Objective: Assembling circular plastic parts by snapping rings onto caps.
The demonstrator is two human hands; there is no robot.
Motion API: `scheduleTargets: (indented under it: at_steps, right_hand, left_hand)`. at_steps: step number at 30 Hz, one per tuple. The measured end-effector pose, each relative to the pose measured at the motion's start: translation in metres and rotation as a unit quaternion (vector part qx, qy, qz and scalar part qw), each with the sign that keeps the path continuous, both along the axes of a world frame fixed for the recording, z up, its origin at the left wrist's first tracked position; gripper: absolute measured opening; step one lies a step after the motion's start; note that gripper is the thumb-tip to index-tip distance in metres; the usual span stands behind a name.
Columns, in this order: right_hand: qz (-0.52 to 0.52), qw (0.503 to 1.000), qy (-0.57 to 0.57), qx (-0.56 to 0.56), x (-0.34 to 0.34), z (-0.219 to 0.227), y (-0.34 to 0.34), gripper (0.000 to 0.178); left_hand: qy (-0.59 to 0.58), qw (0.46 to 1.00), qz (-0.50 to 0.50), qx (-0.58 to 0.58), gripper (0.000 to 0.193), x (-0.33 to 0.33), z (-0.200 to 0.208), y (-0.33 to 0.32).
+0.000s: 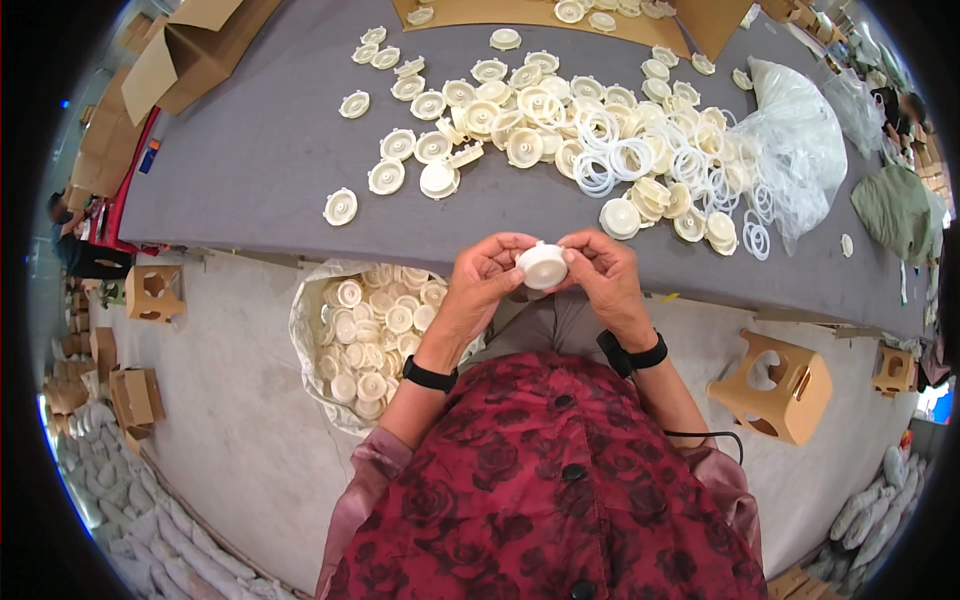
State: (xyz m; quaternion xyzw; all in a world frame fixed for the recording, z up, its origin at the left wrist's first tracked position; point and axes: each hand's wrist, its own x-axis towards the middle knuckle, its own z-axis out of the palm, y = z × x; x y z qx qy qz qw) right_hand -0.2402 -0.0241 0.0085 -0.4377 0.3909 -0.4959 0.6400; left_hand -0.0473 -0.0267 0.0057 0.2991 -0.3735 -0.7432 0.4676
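Note:
Between my two hands, at the table's near edge, is a round cream plastic cap [543, 267] with small lugs on its rim. My left hand [487, 277] pinches its left side with thumb and fingers. On the opposite side, the thumb and fingers of my right hand [604, 276] grip the rim. Beyond the hands lies a loose heap of similar caps [525, 147] on the grey table. Translucent sealing rings [631, 158] are mixed in and piled at the heap's right side.
A clear plastic bag [800, 150] lies right of the heap. Cardboard boxes stand at the far edge and far left [205, 50]. Below the table at left, a white sack [310, 345] holds many caps. A tan stool [775, 388] stands at right. Other people are at both sides.

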Motion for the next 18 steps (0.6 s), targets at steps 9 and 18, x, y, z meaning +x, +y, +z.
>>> scheduleTargets:
  at_steps: [9, 18]
  right_hand:
    - [-0.007, 0.999, 0.028, -0.045, -0.001, 0.003, 0.002, 0.014]
    - [0.046, 0.978, 0.177, -0.096, -0.005, 0.001, -0.002, 0.016]
  left_hand:
    - [0.049, 0.997, 0.067, -0.004, 0.021, 0.004, -0.026, 0.007]
    - [-0.094, 0.992, 0.009, -0.087, 0.011, 0.011, -0.012, 0.001]
